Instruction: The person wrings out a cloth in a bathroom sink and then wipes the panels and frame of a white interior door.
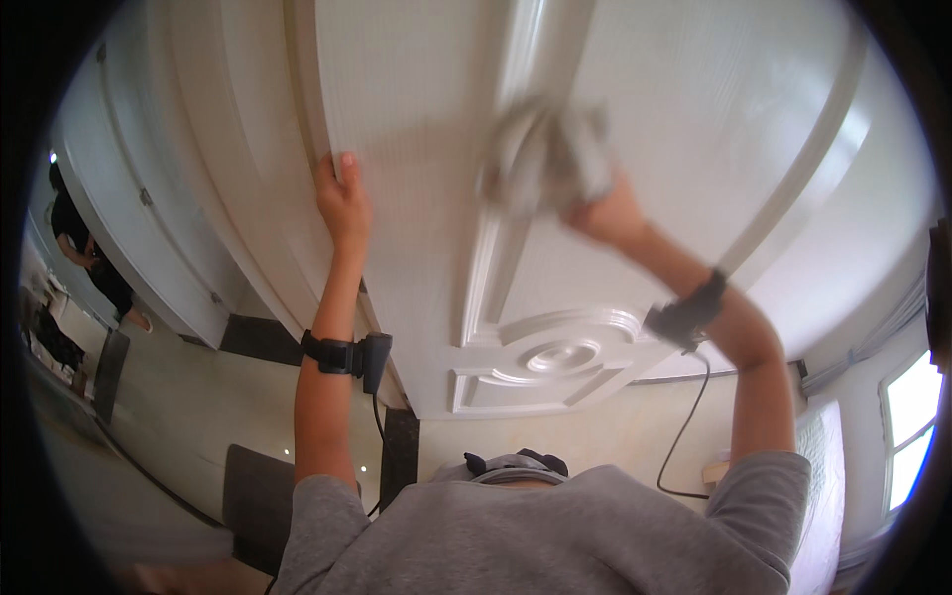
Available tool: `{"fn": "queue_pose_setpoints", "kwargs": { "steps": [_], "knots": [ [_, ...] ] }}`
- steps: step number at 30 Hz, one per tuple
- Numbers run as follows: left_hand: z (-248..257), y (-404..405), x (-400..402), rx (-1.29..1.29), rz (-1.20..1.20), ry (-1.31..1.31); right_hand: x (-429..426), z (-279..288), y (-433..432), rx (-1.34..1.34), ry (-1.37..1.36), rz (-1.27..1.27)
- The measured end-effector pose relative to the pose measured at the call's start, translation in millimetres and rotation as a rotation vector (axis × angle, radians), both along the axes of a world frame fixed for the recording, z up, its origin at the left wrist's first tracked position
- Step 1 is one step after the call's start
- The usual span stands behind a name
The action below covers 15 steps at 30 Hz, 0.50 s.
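A white panelled door (pixel 416 297) with raised mouldings stands before me. My left hand (pixel 344 199) grips its left edge, with the thumb on the front face. In my right hand (pixel 606 212) is a crumpled grey-white cloth (pixel 547 156), blurred by motion. The cloth lies over or just in front of the long vertical moulding (pixel 483 275); whether it touches cannot be made out. Below it is a round carved ornament (pixel 561 357) near the door's bottom. The cloth hides part of my right fingers.
Black straps with devices sit on my left forearm (pixel 346 357) and right forearm (pixel 688 309), with trailing cables (pixel 673 454). A person in dark clothes (pixel 93 253) is beyond a doorway at left. A dark mat (pixel 256 498) lies on the pale floor. At right are a bed (pixel 822 461) and a window (pixel 909 431).
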<state>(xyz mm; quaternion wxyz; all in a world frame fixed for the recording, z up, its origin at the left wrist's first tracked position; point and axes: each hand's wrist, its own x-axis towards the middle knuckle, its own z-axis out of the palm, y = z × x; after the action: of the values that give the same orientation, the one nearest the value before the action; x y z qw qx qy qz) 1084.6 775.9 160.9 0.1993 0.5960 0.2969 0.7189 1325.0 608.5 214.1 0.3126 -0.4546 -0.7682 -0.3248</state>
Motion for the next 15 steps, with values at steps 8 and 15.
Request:
{"fn": "queue_pose_setpoints", "kwargs": {
  "steps": [8,15],
  "knots": [
    [-5,1,3,-0.032,-0.048,-0.046,-71,175,39,0.533,-0.097,-0.007],
    [-1,-4,11,-0.059,-0.089,-0.081,-52,-56,27,0.047,-0.242,0.13]
  ]
}}
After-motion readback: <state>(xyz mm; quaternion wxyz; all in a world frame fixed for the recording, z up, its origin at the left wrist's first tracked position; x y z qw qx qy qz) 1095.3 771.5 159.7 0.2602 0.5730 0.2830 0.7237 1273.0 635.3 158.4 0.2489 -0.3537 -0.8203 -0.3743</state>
